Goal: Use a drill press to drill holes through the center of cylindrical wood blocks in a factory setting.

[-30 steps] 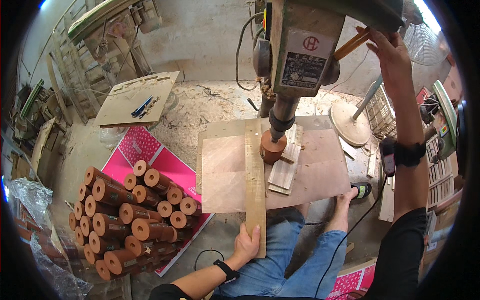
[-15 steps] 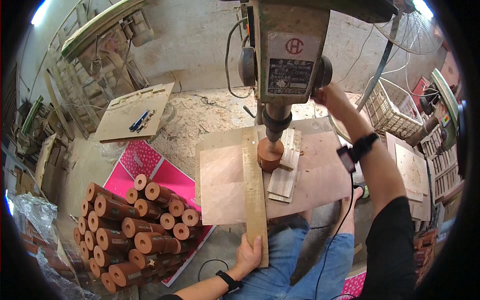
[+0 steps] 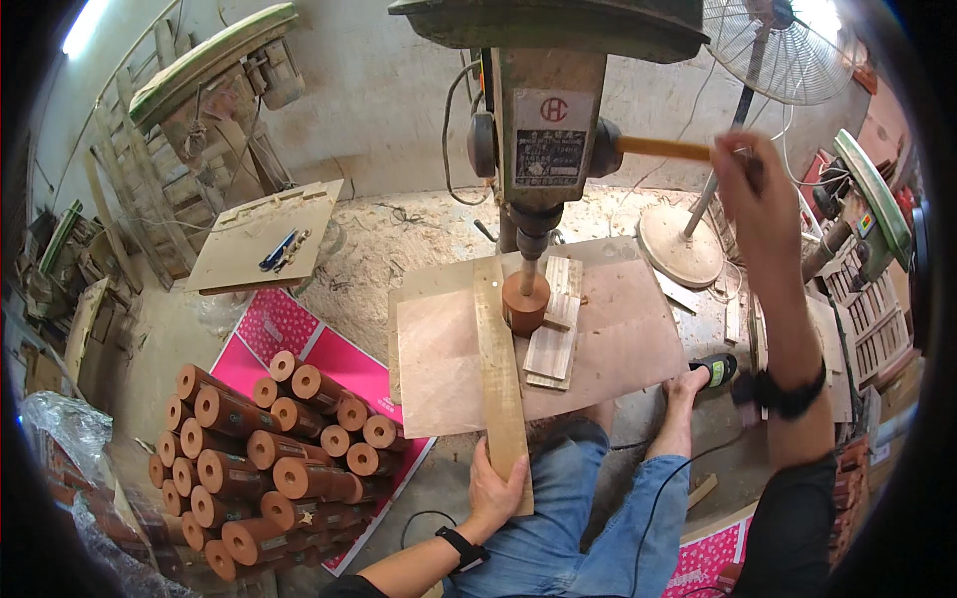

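A drill press (image 3: 548,120) stands in front of me, its bit (image 3: 528,277) pointing down into the top of a reddish-brown cylinder (image 3: 525,311). The cylinder stands upright on the work board, between a long wooden strip (image 3: 495,339) and stacked short wood pieces (image 3: 551,344). My left hand (image 3: 498,483) is closed around the strip's near end, thumb on top. At the upper right, my right hand (image 3: 750,184) is curled at the outer end of the drill press lever (image 3: 663,149); motion blurs its fingers a little.
Bored reddish-brown cylinders (image 3: 269,448) are piled at left on a pink sheet (image 3: 344,364). Behind them, a board (image 3: 254,239) carries a blue pen-like tool. A standing fan (image 3: 773,45) is at upper right, other machines at both sides. Wood shavings (image 3: 399,224) cover the floor behind.
My right hand has swung outward and toward me with the lever, which now shows at full length. The chuck has risen, baring more of the bit. My left hand keeps its grip.
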A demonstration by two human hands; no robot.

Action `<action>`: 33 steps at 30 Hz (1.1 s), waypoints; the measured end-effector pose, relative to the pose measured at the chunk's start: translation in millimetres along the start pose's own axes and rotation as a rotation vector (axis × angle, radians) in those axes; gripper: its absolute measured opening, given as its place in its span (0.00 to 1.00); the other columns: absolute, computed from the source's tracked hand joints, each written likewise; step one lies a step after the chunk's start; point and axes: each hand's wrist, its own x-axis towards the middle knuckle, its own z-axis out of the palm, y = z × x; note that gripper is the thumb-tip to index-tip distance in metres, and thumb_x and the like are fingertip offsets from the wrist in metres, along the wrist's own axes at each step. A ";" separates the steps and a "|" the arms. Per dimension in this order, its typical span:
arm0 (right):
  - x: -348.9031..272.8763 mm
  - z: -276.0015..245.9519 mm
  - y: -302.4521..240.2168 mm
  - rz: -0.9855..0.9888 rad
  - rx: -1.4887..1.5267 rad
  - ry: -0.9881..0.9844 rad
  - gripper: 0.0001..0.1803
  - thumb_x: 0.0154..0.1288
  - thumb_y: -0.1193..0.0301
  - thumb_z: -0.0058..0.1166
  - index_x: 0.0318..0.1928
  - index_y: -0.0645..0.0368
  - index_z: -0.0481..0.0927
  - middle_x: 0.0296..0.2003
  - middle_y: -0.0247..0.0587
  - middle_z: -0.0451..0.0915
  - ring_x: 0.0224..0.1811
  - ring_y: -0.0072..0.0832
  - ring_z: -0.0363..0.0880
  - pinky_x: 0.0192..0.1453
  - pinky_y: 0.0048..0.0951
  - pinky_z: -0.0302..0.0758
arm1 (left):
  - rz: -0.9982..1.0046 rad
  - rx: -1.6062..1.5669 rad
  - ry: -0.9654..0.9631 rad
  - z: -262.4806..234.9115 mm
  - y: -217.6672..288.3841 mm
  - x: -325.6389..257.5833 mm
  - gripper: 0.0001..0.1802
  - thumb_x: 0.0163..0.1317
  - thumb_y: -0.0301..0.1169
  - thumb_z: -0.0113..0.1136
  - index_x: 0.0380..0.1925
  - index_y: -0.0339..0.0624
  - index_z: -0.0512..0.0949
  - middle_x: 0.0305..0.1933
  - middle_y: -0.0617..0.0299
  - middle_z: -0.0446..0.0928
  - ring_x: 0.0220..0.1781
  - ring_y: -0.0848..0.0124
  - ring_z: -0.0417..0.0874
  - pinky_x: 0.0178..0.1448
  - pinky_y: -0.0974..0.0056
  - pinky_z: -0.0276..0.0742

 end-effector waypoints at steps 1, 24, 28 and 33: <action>24.9 5.4 4.9 0.014 0.151 0.038 0.18 0.71 0.62 0.55 0.50 0.65 0.77 0.22 0.26 0.67 0.23 0.12 0.62 0.27 0.18 0.62 | 0.072 0.109 0.042 -1.7 5.2 -3.4 0.44 0.59 0.51 0.63 0.65 0.33 0.56 0.56 0.32 0.69 0.59 0.40 0.70 0.61 0.46 0.67; -97.5 -14.0 95.5 0.507 0.193 -0.594 0.20 0.69 0.65 0.55 0.57 0.62 0.77 0.28 0.31 0.77 0.27 0.15 0.73 0.31 0.20 0.73 | 0.340 0.130 0.104 -29.3 75.8 150.2 0.56 0.46 0.37 0.76 0.69 0.28 0.53 0.68 0.39 0.62 0.70 0.51 0.64 0.73 0.55 0.59; -193.6 -80.8 73.3 0.654 0.198 -0.468 0.13 0.66 0.73 0.58 0.49 0.63 0.80 0.26 0.28 0.77 0.27 0.13 0.72 0.31 0.18 0.68 | 0.351 -0.027 -0.026 6.5 116.8 212.1 0.59 0.43 0.39 0.80 0.70 0.32 0.52 0.65 0.44 0.67 0.65 0.57 0.71 0.68 0.56 0.67; -267.5 -134.9 55.4 0.788 0.096 -0.401 0.16 0.65 0.68 0.60 0.52 0.59 0.81 0.26 0.32 0.78 0.28 0.15 0.74 0.32 0.21 0.71 | 0.424 -0.299 -0.073 28.4 106.2 227.3 0.40 0.45 0.37 0.78 0.57 0.37 0.70 0.52 0.55 0.77 0.54 0.63 0.78 0.59 0.61 0.74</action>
